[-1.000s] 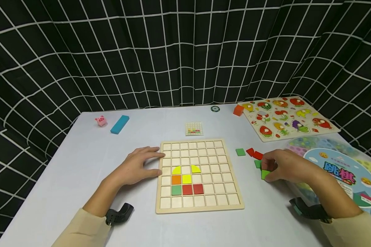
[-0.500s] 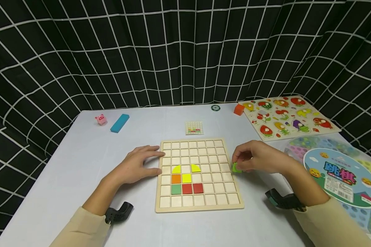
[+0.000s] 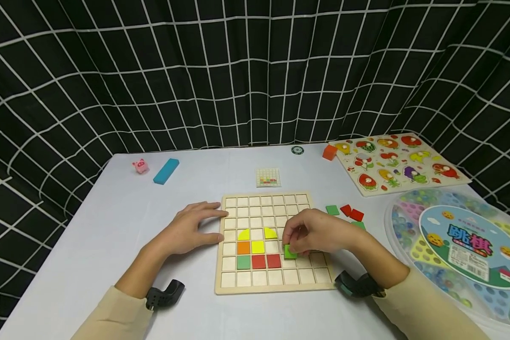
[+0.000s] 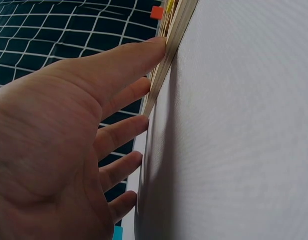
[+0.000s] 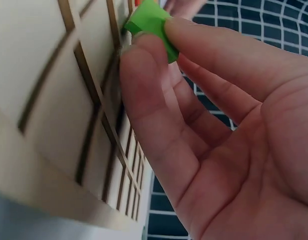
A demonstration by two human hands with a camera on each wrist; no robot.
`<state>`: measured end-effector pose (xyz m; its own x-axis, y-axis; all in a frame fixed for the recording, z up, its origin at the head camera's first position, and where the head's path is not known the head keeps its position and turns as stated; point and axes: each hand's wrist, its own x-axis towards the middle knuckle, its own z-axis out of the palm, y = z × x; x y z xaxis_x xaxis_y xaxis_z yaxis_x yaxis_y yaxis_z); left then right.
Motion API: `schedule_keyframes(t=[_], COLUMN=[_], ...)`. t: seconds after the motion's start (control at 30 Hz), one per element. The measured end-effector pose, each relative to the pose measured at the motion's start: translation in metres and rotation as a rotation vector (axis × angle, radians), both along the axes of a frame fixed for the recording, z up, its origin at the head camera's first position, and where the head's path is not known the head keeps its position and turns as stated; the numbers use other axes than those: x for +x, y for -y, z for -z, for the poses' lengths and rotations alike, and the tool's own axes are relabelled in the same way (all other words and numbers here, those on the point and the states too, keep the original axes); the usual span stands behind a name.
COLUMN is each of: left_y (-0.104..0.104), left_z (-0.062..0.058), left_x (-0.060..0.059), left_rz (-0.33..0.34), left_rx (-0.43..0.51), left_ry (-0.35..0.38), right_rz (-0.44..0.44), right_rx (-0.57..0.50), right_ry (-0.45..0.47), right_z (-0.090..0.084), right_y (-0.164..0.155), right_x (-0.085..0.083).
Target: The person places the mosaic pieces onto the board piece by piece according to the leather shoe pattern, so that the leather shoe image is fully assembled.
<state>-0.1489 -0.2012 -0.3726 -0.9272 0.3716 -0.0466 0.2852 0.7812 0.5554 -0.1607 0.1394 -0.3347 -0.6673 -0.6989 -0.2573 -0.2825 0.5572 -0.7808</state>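
A wooden grid board (image 3: 265, 291) lies on the table. My left hand (image 3: 191, 231) touches its left edge with thumb and fingertips, fingers fairly straight. Between thumb and fingers, my right hand (image 3: 318, 231) pinches a green square tile (image 3: 290, 253) over the board, right of the red tiles; the right wrist view shows this green tile (image 5: 153, 21) tilted near the grid. Two yellow quarter-round tiles (image 3: 270, 233) sit in the grid, above an orange tile (image 3: 243, 247) and a yellow square tile (image 3: 258, 246). Below are a green tile (image 3: 243, 262) and two red tiles (image 3: 274, 260).
Right of the board lie loose green tiles (image 3: 332, 210) and red tiles (image 3: 357, 215). A small pattern card (image 3: 268, 177) is behind it. Farther right are a fruit puzzle (image 3: 401, 163) and a round game box (image 3: 471, 245). A blue block (image 3: 166, 171) and pink pig (image 3: 140, 165) stand back left.
My right hand has picked up a green tile from the loose pieces on the right and carried it left over the board. The left hand has stayed at the board's edge.
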Motion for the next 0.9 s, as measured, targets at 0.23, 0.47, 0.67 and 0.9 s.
schedule_keyframes(t=[0.23, 0.47, 0.67, 0.9], left_y=[-0.002, 0.0, 0.001, 0.0], left_z=[0.001, 0.0, 0.0, 0.0], left_x=[0.001, 0.0, 0.001, 0.001], left_rz=[-0.001, 0.008, 0.024, 0.03], left_rx=[-0.002, -0.003, -0.003, -0.004], left_ry=[-0.005, -0.018, -0.035, -0.04], right_rz=[0.018, 0.052, 0.03, 0.022], right_rx=[0.061, 0.086, 0.046, 0.036], right_ry=[0.0, -0.073, -0.117, -0.135], right_z=[0.002, 0.004, 0.006, 0.006], right_y=[0.011, 0.011, 0.008, 0.002], right_x=[0.006, 0.011, 0.013, 0.015])
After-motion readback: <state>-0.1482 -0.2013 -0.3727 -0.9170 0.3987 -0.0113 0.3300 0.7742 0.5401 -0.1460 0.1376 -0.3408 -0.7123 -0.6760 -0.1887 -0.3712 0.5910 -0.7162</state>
